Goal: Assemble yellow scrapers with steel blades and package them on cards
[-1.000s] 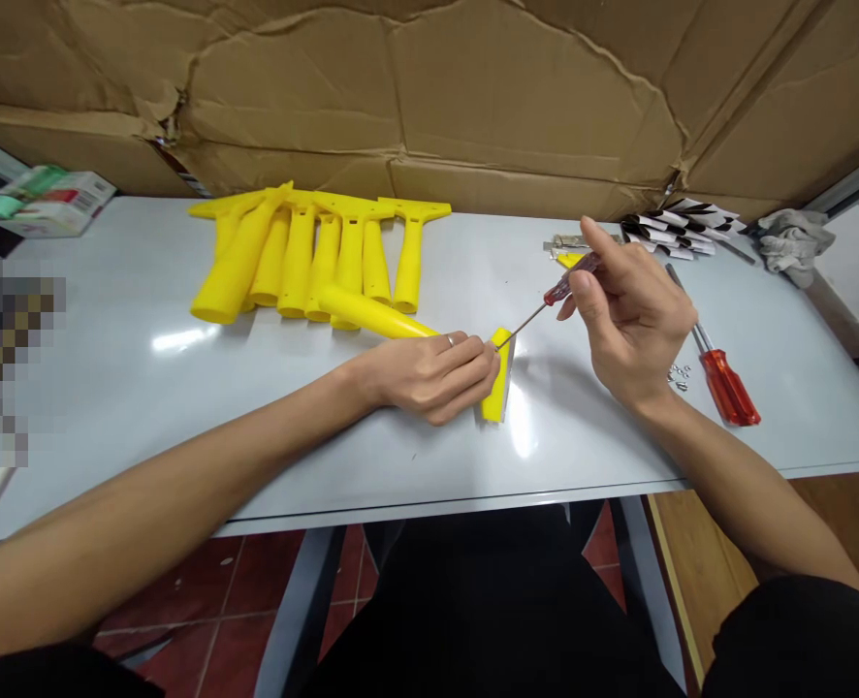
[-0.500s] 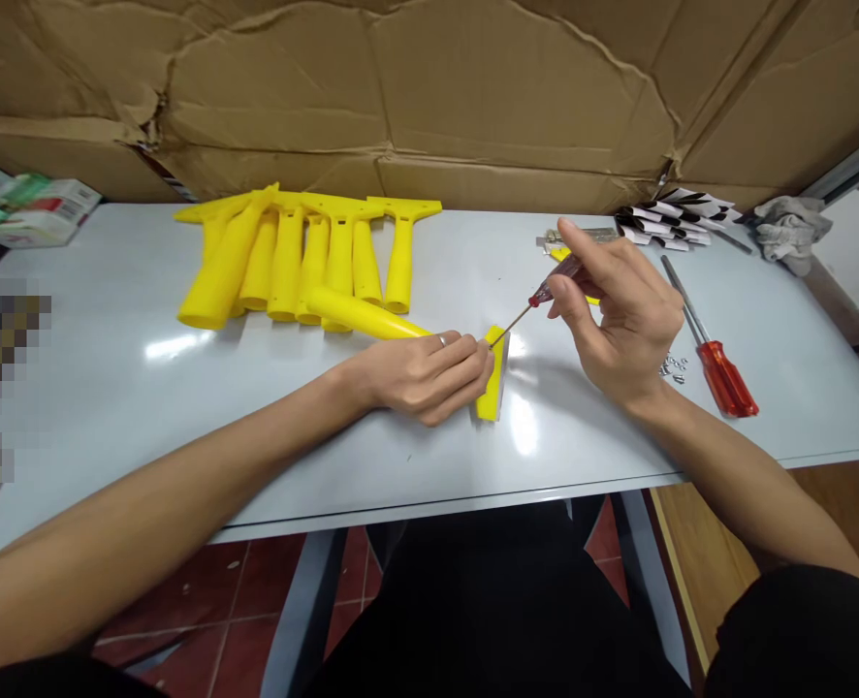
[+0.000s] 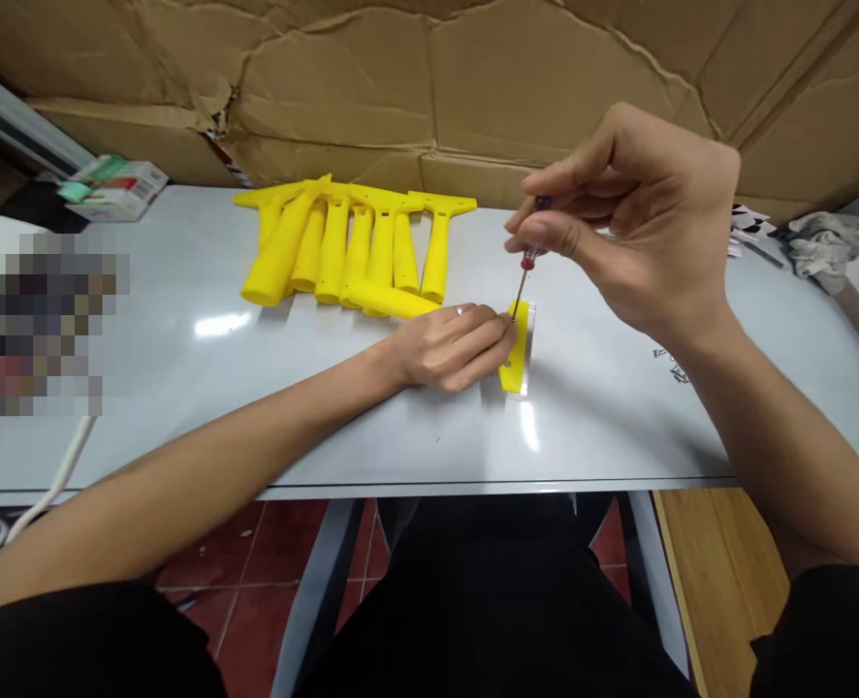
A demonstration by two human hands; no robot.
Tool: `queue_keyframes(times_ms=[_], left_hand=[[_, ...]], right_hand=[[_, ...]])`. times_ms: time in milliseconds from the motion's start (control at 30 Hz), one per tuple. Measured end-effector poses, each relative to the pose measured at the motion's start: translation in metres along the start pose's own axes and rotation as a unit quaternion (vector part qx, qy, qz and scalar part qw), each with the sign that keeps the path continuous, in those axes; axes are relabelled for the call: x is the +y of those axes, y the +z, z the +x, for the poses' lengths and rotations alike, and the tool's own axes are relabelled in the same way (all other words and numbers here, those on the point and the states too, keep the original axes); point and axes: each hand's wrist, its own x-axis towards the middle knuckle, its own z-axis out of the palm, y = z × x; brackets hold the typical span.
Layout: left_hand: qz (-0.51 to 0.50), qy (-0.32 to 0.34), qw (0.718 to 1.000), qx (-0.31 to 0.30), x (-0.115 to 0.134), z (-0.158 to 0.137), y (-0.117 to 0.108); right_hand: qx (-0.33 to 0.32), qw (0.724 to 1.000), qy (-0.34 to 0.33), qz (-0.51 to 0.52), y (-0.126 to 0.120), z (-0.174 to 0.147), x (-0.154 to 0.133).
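My left hand (image 3: 459, 347) is closed round a yellow scraper (image 3: 518, 361), pressing it against the table. A thin metal blade shows along the right edge of the scraper's head. In my right hand (image 3: 633, 213) a small screwdriver (image 3: 530, 257) with a clear reddish handle is pinched between thumb and fingers. It stands nearly upright, its tip down at the scraper head beside my left fingertips. What lies under the tip is too small to make out. Behind my left hand, several more yellow scrapers (image 3: 382, 252) lie in a row.
Small screws (image 3: 677, 370) lie on the table (image 3: 371, 456), partly behind my right wrist. A grey cloth (image 3: 826, 247) is at the far right. A small box (image 3: 120, 189) sits at the back left. Cardboard (image 3: 342, 87) lines the back edge.
My right hand has risen and the screwdriver has swung from a slant to nearly upright, its tip still at the scraper head. The view has shifted; the red screwdriver is now hidden.
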Motion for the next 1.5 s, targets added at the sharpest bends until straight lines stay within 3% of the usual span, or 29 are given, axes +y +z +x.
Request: queue_keyframes(times_ms=[133, 300, 400, 533, 633, 767, 1000, 1200, 1333, 1500], left_hand=[[-0.004, -0.004, 1.0, -0.013, 0.001, -0.003, -0.002], [0.0, -0.011, 1.0, -0.017, 0.001, -0.005, -0.001], [-0.034, -0.034, 0.999, -0.008, 0.002, -0.009, 0.002], [-0.09, -0.066, 0.993, -0.037, 0.004, -0.015, 0.005], [-0.041, -0.042, 0.996, -0.066, 0.004, -0.014, 0.003], [-0.002, -0.01, 0.998, -0.058, 0.003, -0.008, -0.001], [-0.008, -0.002, 1.0, -0.016, 0.0, -0.003, -0.002], [0.01, -0.002, 1.0, -0.01, -0.002, 0.001, -0.003], [-0.008, -0.007, 1.0, -0.015, -0.001, -0.002, -0.003], [-0.018, 0.007, 0.999, -0.038, 0.0, -0.006, -0.001]], right_hand=[[0.061, 0.993, -0.059, -0.078, 0.01, -0.001, 0.005], [0.058, 0.998, -0.012, 0.038, 0.017, -0.005, 0.004], [0.097, 0.995, -0.014, 0.008, 0.014, -0.005, 0.006], [0.057, 0.997, -0.045, 0.014, 0.008, -0.004, 0.017], [0.039, 0.993, -0.069, 0.093, 0.006, -0.002, 0.026], [0.106, 0.989, -0.095, 0.034, 0.007, -0.005, 0.028], [0.047, 0.997, 0.039, -0.05, 0.008, -0.014, 0.022], [0.007, 0.996, 0.001, -0.09, 0.0, -0.013, 0.021], [-0.053, 0.998, 0.012, -0.032, -0.006, -0.012, 0.018], [-0.027, 0.993, 0.052, -0.102, -0.008, -0.009, 0.017]])
